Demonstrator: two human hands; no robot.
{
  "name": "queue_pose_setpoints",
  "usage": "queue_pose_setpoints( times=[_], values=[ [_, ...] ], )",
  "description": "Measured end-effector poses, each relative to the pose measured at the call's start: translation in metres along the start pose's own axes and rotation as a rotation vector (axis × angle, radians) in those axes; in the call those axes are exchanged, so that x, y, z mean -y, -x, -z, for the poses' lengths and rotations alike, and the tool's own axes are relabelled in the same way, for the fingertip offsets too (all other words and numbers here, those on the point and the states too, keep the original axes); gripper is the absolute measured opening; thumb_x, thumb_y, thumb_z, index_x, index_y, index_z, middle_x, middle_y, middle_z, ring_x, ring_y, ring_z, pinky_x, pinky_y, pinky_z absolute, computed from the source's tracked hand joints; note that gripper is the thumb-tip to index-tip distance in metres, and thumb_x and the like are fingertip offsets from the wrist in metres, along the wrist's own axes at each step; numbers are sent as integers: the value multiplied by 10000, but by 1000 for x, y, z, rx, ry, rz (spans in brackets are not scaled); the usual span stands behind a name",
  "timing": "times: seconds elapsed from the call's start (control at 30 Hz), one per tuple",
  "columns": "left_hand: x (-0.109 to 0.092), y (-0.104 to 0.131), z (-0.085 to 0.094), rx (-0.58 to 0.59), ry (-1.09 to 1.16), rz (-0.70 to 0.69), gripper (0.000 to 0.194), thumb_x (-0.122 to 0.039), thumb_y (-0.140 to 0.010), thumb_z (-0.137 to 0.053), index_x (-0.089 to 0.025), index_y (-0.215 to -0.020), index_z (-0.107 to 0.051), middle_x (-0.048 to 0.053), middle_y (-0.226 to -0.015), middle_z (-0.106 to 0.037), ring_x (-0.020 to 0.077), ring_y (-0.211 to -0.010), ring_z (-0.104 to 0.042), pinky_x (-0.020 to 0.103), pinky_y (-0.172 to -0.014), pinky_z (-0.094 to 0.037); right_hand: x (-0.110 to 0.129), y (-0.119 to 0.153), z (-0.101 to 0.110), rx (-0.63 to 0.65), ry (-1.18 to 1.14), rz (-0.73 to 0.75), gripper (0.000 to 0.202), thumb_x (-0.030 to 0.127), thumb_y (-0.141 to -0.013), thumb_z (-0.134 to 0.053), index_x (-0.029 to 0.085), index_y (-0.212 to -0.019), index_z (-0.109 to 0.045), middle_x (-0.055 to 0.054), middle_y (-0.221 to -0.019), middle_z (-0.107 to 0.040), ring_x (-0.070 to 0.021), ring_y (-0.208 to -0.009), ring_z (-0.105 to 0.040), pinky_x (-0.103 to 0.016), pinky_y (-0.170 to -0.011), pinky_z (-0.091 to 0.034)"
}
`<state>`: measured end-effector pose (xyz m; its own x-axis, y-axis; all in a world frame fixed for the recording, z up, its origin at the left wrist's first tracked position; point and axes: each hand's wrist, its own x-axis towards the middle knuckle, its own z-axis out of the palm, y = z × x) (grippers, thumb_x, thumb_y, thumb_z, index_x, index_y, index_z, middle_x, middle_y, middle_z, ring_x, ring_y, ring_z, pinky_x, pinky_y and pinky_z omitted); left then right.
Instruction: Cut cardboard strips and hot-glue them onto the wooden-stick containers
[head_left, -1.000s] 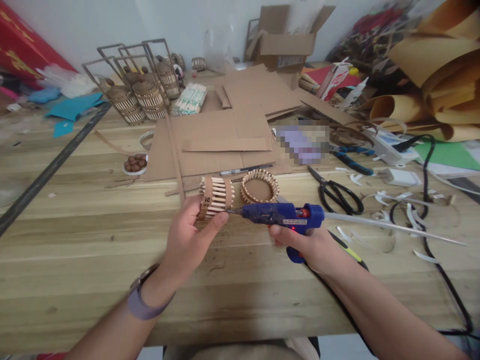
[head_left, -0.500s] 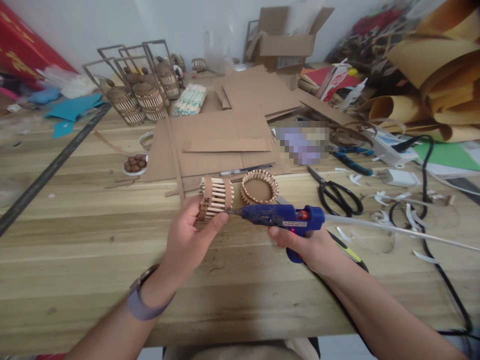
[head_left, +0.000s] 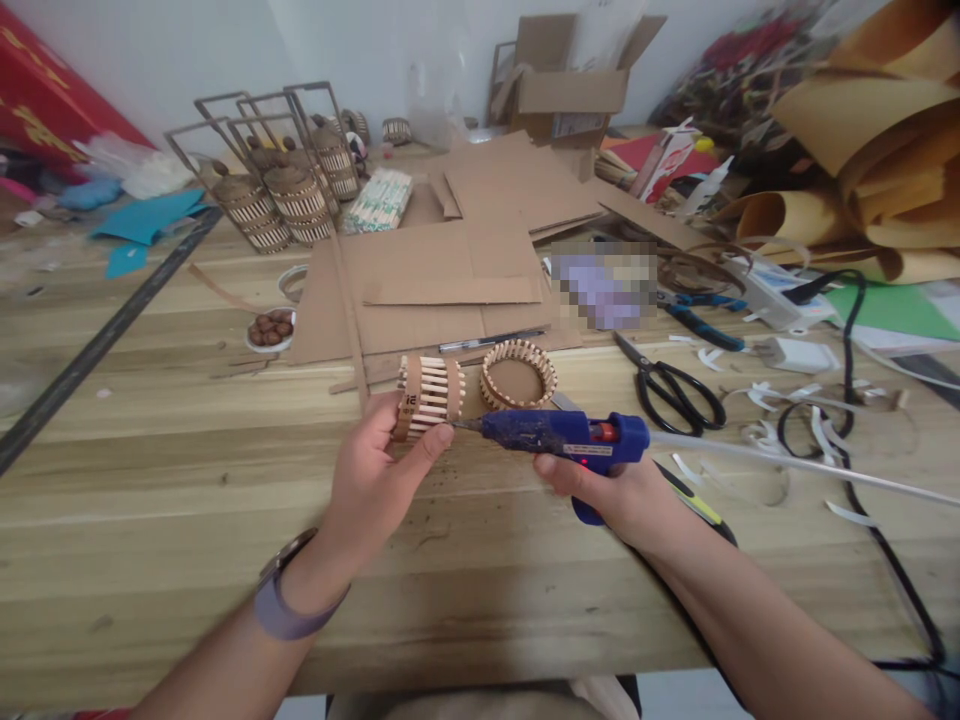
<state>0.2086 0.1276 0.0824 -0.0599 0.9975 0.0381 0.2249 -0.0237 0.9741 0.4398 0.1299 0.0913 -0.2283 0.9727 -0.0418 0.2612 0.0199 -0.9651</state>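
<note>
My left hand grips a small cardboard ring faced with upright wooden sticks, held on its side above the wooden table. My right hand holds a blue hot glue gun level, its nozzle tip touching the lower right edge of that ring beside my left thumb. A clear glue stick pokes out of the gun's back toward the right. A second stick-faced ring lies flat on the table just behind the gun.
Flat cardboard sheets lie behind the rings, black scissors and blue pliers to the right. A black cable loops at right. Finished stick baskets stand far left, near a small dish of nuts.
Both hands, the ring and the glue gun have shifted very slightly; the nozzle stays against the ring's edge.
</note>
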Motion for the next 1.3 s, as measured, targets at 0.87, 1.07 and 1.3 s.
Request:
queue_pose_setpoints(
  times=[0.87, 1.07, 1.3],
  values=[
    [3, -2, -2, -75, 143, -17, 235, -372, -808, -796, -205, -961, -736, 3, -912, -741, 143, -820, -667, 236, -767, -523, 8, -5, -1, 79, 34, -9, 248, 421, -752, -692, 198, -860, -714, -3, -655, -610, -131, -559, -476, -256, -489, -399],
    [3, -1, 3, -70, 20, -19, 246, -379, -801, -767, -206, -972, -733, 34, -1004, -712, 195, -933, -650, 313, -869, -500, 8, -5, 6, 118, 39, -5, 244, 430, -765, -710, 218, -877, -752, -4, -630, -586, -132, -551, -454, -247, -453, -362],
    [-7, -8, 4, 42, -322, -137, 141, -363, -769, -672, -225, -748, -693, 43, -843, -665, 265, -950, -553, 391, -844, -463, 1, -1, 12, 32, -127, -131, 363, 552, -715, -772, 216, -654, -648, -11, -610, -598, -150, -574, -542, -272, -525, -456]
  ],
)
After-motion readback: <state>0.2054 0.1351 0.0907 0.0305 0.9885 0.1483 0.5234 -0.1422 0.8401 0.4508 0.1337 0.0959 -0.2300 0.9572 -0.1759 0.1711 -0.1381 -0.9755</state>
